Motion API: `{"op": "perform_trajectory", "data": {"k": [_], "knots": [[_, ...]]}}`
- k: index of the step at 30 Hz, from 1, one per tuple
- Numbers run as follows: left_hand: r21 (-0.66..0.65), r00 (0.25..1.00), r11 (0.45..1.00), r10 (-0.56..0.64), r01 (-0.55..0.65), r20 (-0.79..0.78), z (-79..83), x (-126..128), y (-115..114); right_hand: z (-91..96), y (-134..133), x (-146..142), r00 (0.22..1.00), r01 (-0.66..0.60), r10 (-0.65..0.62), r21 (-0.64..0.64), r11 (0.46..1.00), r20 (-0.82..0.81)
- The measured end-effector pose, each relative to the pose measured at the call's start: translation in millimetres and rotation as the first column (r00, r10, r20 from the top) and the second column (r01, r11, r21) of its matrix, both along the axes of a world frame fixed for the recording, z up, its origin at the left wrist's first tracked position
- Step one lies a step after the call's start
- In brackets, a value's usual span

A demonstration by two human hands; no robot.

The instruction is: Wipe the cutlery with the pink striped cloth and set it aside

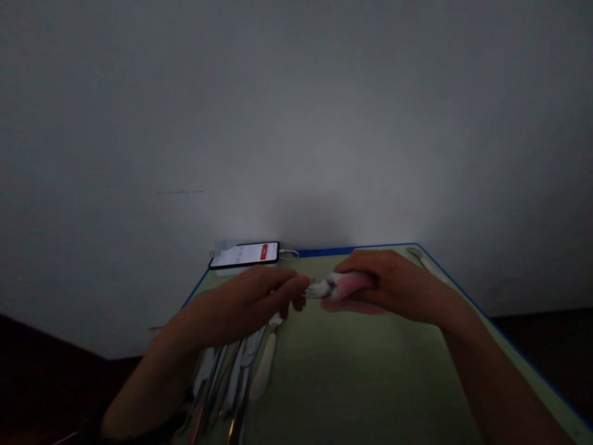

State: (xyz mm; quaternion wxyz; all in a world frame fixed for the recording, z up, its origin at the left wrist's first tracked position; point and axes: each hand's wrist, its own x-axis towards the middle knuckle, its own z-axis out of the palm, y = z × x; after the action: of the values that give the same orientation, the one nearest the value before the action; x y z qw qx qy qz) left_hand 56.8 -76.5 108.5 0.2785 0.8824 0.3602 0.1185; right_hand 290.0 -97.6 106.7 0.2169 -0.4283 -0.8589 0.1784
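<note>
The fork-like utensil (317, 289) is between the two hands, above the surface (343, 364), its slim metal end pointing to nine o'clock. At that end, the left hand (245, 303) has its thumb and fingertips drawn nearly together in a light pinch; how firm that grip is, I cannot tell in this dimness. The right hand (398, 284) is closed round the bunched pink cloth (354, 284), which covers the utensil's three-o'clock side.

To work the cloth well, steady the metal end, keep the folds snug and draw in short strokes along its length, minding the narrow tip.

Both forearms angle inward, from seven and five o'clock, wrists low and palms down. Knives and other cutlery (238, 377) lie at seven o'clock, the phone (245, 254) at ten.
</note>
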Motion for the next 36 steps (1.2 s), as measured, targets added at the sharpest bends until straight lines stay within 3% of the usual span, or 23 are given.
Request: {"op": "perform_trajectory", "data": {"k": [2, 4, 8, 14, 24, 32, 36], "knots": [[-0.051, 0.999, 0.998, -0.048, 0.047, -0.015, -0.5, 3, -1, -0.6, 0, 0, 1.0, 0.028, -0.028, 0.005, 1.0, 0.0], [-0.023, 0.997, 0.998, -0.063, 0.062, -0.044, -1.2, 6, -2, -1.5, 1, 0, 0.999, 0.027, -0.027, -0.015, 1.0, 0.026], [0.168, 0.992, 0.984, -0.047, 0.066, -0.114, -3.1, 11, -3, -4.5, 3, 1, 0.996, -0.009, 0.015, -0.069, 0.998, 0.09], [0.392, 0.975, 0.91, -0.048, 0.132, -0.218, -9.3, 21, -11, -11.8, 3, -5, 0.992, -0.089, 0.099, -0.11, 0.99, 0.081], [0.446, 0.975, 0.882, -0.064, 0.155, -0.213, -6.6, 23, -9, -11.8, 2, -10, 0.982, -0.157, 0.167, -0.111, 0.981, 0.088], [0.442, 0.969, 0.889, -0.011, 0.123, -0.247, -8.4, 19, -6, -13.4, 4, -7, 0.986, -0.14, 0.153, -0.17, 0.975, 0.066], [0.406, 0.97, 0.902, -0.053, 0.149, -0.238, -8.2, 21, -7, -14.8, 3, -11, 0.986, -0.145, 0.158, -0.171, 0.975, 0.063]]}}
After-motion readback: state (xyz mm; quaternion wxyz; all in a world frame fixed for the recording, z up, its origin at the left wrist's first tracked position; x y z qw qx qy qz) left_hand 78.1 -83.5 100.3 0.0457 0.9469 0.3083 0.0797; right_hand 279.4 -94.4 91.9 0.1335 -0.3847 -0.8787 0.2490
